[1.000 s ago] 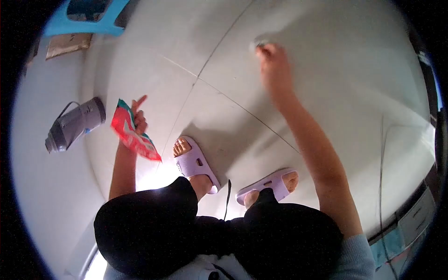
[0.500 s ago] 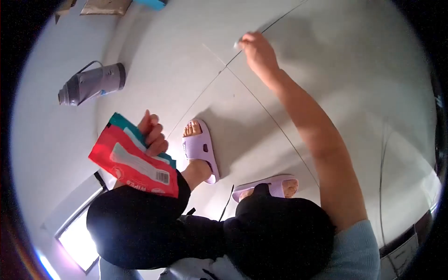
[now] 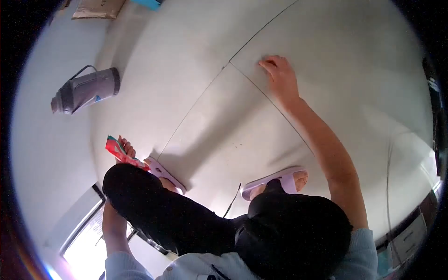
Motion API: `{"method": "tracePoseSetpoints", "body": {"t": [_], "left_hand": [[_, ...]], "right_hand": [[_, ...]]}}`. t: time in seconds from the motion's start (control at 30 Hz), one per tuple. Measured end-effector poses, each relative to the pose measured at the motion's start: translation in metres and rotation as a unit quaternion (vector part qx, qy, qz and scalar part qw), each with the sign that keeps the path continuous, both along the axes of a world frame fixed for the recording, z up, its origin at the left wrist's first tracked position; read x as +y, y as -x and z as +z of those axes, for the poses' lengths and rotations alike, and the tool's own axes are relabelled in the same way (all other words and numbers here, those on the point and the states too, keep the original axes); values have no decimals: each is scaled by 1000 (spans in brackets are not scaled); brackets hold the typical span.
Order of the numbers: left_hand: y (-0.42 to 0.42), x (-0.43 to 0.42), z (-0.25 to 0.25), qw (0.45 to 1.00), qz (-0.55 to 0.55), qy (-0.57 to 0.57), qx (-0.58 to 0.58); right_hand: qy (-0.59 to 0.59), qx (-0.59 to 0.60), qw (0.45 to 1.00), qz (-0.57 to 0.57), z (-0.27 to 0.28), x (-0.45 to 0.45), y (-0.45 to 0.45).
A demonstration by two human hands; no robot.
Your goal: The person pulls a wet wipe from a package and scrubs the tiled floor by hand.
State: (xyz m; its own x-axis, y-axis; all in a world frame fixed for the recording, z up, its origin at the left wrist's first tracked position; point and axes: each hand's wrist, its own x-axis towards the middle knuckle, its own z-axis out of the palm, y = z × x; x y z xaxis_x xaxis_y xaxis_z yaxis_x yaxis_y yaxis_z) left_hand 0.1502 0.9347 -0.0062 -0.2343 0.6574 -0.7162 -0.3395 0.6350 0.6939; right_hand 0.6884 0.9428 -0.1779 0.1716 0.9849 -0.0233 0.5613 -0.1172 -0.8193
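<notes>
My left hand [image 3: 127, 148] is closed around a red and teal packet of wipes [image 3: 122, 156], beside my left knee. The packet is seen nearly edge-on, and its lower end is close to the knee. Farther out on the right, my right hand [image 3: 283, 78] is low over the pale tiled floor [image 3: 219, 112], near a tile joint. Its fingers are pinched together, and whatever may be between them is hidden. I cannot tell whether the fingertips touch the floor.
A grey-purple vacuum flask [image 3: 88, 90] with a handle is by the wall at left. Cardboard [image 3: 99, 8] and a blue object [image 3: 147, 4] are at the top left. My feet wear lilac slippers [image 3: 171, 176]. A bright panel [image 3: 86, 245] glows at lower left.
My right hand has moved back toward me and slightly right; the small pale thing at its fingertips no longer shows. My left hand and the packet moved left and farther from the camera. My left foot shifted left.
</notes>
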Motion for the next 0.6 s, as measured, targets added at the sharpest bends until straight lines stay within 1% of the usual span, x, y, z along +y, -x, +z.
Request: {"method": "tracePoseSetpoints", "body": {"t": [0.03,0.07,0.1,0.13,0.17,0.2,0.23,0.27,0.3,0.33,0.37,0.4,0.43,0.47,0.5,0.53,0.57,0.6], "left_hand": [[22,1,-24,999,-18,16,-23],[51,7,-57,990,-95,36,-97],[14,9,-58,993,36,79,85],[12,16,-63,977,-49,120,172],[27,29,-70,945,-204,142,213],[48,41,-93,911,-306,67,268],[64,54,-116,858,-403,-13,317],[58,79,-114,764,-520,43,380],[49,106,-102,645,-621,91,436],[48,125,-104,501,-690,28,522],[53,145,-107,447,-713,-8,541],[66,168,-113,427,-728,-34,535],[69,190,-120,408,-740,-63,531],[58,209,-118,383,-751,-48,535],[49,221,-117,356,-761,-31,541],[64,235,-138,344,-770,-58,535],[61,237,-142,343,-772,-72,530],[61,237,-143,345,-775,-90,521]], "right_hand": [[-43,-59,997,15,-28,3,12],[32,-80,993,85,-25,-21,35],[118,-109,974,158,-16,-57,71],[61,-83,976,192,-26,-99,93],[6,-62,972,226,-27,-128,104],[-4,-51,956,288,-15,-146,108],[-12,-37,938,345,-8,-161,107],[1,-47,941,336,-13,-176,84],[51,30,995,78,-27,-196,53],[90,-69,986,-123,3,-180,42],[137,-115,931,-319,32,-164,32],[33,-166,901,-399,35,-173,-1],[20,-271,849,-453,30,-193,-33],[17,-286,837,-466,27,-207,-48],[143,-271,817,-488,22,-223,-57],[266,-245,785,-503,7,-239,-61],[192,-344,787,-475,-30,-254,-55],[187,-304,798,-486,-28,-232,-19]]}}
